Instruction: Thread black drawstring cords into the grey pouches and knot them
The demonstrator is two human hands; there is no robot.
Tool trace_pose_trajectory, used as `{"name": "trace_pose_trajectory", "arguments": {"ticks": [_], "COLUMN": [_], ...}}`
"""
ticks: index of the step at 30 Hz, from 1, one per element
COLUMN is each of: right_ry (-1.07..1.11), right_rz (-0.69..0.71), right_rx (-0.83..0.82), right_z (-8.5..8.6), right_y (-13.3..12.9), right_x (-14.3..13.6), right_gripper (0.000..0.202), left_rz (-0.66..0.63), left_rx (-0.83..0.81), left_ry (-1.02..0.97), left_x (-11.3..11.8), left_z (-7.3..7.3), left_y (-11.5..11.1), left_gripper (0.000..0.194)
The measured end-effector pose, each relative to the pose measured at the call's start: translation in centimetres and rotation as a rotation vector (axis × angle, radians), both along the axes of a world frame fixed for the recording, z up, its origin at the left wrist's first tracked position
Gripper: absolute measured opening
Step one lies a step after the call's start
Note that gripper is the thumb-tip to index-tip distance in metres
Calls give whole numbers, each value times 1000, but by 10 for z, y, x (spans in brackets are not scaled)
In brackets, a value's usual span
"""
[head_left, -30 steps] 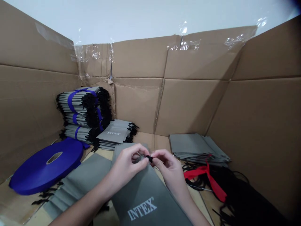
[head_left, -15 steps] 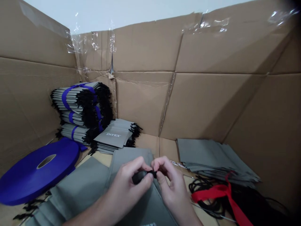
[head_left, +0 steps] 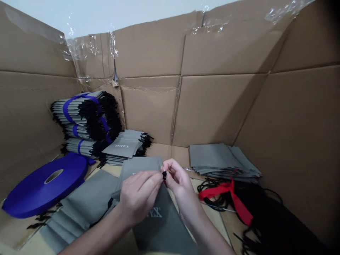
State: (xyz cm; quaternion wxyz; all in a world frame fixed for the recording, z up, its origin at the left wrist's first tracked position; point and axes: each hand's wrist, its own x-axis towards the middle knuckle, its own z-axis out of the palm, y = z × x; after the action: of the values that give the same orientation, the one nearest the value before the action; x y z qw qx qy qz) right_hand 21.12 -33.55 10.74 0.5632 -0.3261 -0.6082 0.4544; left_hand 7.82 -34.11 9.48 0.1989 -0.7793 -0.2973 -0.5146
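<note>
Both hands meet over a grey fabric bag (head_left: 166,230) with white lettering, partly covered by my left wrist. A small knotted bit of black cord (head_left: 164,175) sits between my fingertips. My left hand (head_left: 142,193) is closed, pinching the cord from the left. My right hand (head_left: 177,179) pinches it from the right, with thumb and forefinger together. Whether the cord is attached to the bag is hidden by my fingers. More grey bags (head_left: 145,164) lie just behind my hands.
Banded bag bundles (head_left: 77,111) stand at the back left beside a loose INTEX stack (head_left: 123,145). A blue ribbon roll (head_left: 29,187) and fanned bags (head_left: 79,207) lie left. At right are flat grey pieces (head_left: 215,157) and black cords (head_left: 265,216) with a red strip (head_left: 239,205). Cardboard walls (head_left: 212,106) enclose everything.
My hands have risen slightly, and my left fingers have closed in, hiding the dark end seen in them before. More of the bag's lettering shows. The view has shifted right.
</note>
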Motion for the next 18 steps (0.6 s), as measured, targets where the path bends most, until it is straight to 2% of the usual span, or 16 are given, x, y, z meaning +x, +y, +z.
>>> {"name": "trace_pose_trajectory", "arguments": {"ticks": [3,7,10,13,18], "right_ry": [12,-303,-497,-529,-496], "right_rz": [-41,-336,-492,-530,-484], "right_rx": [17,322,500,540,518], "right_z": [2,10,18,24,33], "right_y": [-1,-8,-16,-24,-34], "right_x": [2,10,18,23,26], "right_gripper": [7,11,17,19,20], "left_rz": [-13,-45,-130,-180,-276], "left_rx": [-61,-320,-363,-331,-300], "left_ry": [-12,-186,-245,-281,-299], "left_x": [6,15,21,26,30], "left_z": [6,14,21,26,35], "left_y": [-1,-5,-11,-18,-27], "left_gripper": [20,17,13,13,13]}}
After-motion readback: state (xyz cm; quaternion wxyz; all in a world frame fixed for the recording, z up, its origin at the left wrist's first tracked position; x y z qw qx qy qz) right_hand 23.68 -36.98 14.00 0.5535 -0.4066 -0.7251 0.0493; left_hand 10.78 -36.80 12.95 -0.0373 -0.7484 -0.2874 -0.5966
